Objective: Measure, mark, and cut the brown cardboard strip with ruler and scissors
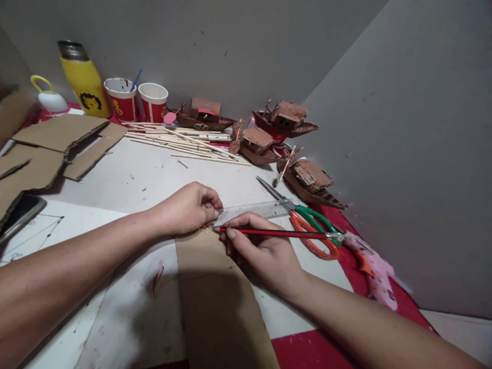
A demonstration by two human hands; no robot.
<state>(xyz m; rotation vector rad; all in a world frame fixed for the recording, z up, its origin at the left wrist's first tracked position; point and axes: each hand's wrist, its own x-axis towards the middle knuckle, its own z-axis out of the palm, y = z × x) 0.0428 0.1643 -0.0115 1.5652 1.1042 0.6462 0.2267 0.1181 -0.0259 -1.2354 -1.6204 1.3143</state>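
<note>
My right hand (265, 248) grips a red-and-black pencil (277, 233) close to its tip, which meets the far end of a brown cardboard strip (215, 302). Just left of that tip, my left hand (192, 207) has its fingers curled and pinched at the left end of a clear ruler (253, 209). The ruler lies across the top of the strip; its left end is partly hidden by my fingers. Scissors with orange and green handles (311, 225) rest right of the ruler, blades spread slightly, behind the pencil's back end.
Several brown model boats (311, 179) stand along the right and back. Thin wooden sticks (184, 141) lie in a pile near two paper cups (152, 100) and a yellow bottle (85, 82). Cardboard pieces (57, 133) and a phone (23, 218) are at left, a pink patterned glue gun (374, 269) at right.
</note>
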